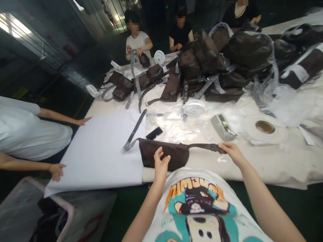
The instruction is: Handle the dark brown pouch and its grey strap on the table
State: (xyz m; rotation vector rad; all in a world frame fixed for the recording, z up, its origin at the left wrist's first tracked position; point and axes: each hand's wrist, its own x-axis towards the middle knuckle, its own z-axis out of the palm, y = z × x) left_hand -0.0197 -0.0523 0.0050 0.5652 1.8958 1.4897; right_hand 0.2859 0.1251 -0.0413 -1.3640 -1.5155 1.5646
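Brown strap (pixel 202 146) sat pinched in the fingers of the right hand (pixel 233 153), drawn out nearly straight by its buckle end; the left hand (pixel 162 163) had its fingers spread with nothing gripped, just in front of the flat brown bag (pixel 178 156), and from my distant seat I could not tell whether any fingertip touched it. That bag lay at the near edge of the bench (pixel 252 164), its left end overlapping a white sheet (pixel 103 154), a second strap (pixel 136 127) running off across the sheet with clear wrap at its base.

I judged it light and soft, likely to sag between hands, sturdy rather than fragile; the buckle end and the upper edge of the body seemed the surest holds, while the wrap looked slippery.

Behind the bag lay a black phone (pixel 154 133); a tape dispenser (pixel 223 127) and a white roll (pixel 252 129) stood beyond the right hand; further back came a white fan (pixel 194 107) and a heap of brown bags (pixel 202 57). A co-worker (pixel 30 134) at the left had both hands at the sheet's edge; three people sat or stood across the bench; the room was dim, with a bright window (pixel 15 25) at upper left.
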